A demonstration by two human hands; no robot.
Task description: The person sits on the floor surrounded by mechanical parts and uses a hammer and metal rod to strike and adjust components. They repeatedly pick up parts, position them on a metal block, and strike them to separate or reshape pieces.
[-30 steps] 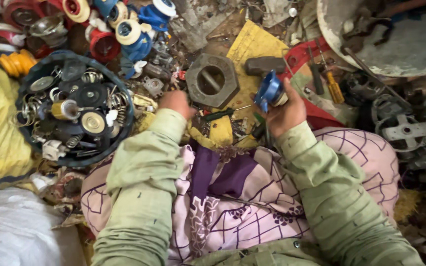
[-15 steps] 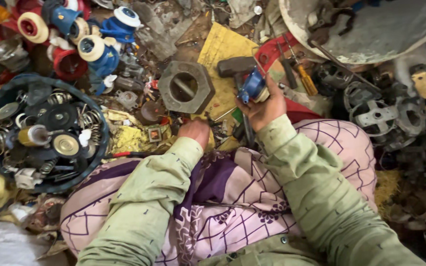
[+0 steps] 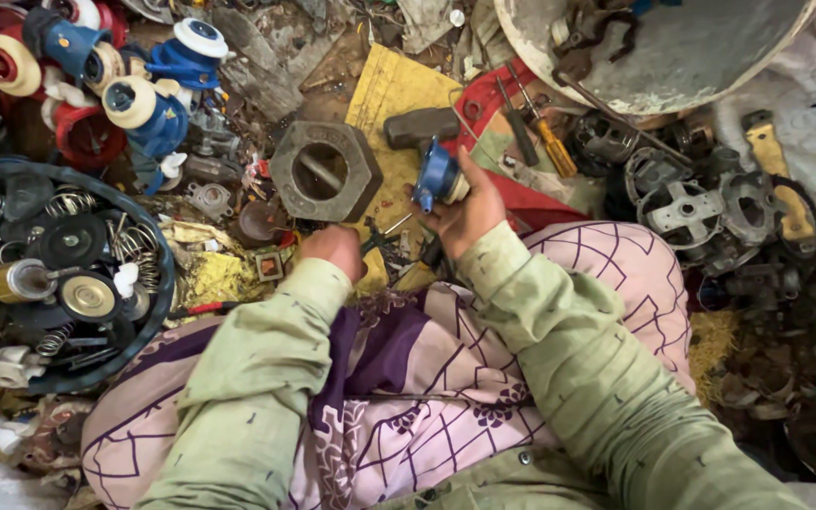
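Observation:
My right hand (image 3: 469,210) is closed around a small blue valve-like part (image 3: 436,177) with a cream end, held just above my lap. My left hand (image 3: 334,249) rests low on the cluttered floor beside a thin dark tool (image 3: 384,236); whether its fingers grip that tool is unclear. Just ahead of both hands lies a large grey hexagonal metal block (image 3: 325,170) with a round hole. A yellow sheet (image 3: 391,94) lies under the parts, and a dark hammer head (image 3: 422,126) sits on it.
A dark round basin (image 3: 158,283) of springs, discs and caps stands at left. Blue, red and cream valve parts (image 3: 148,109) are piled at top left. A large grey tub (image 3: 691,57) is at top right, with screwdrivers (image 3: 550,142) and grey metal castings (image 3: 691,208) nearby.
The view shifted, so everything sits further right and lower. My left hand drew back from the floor clutter toward my lap. My right hand kept holding the blue part.

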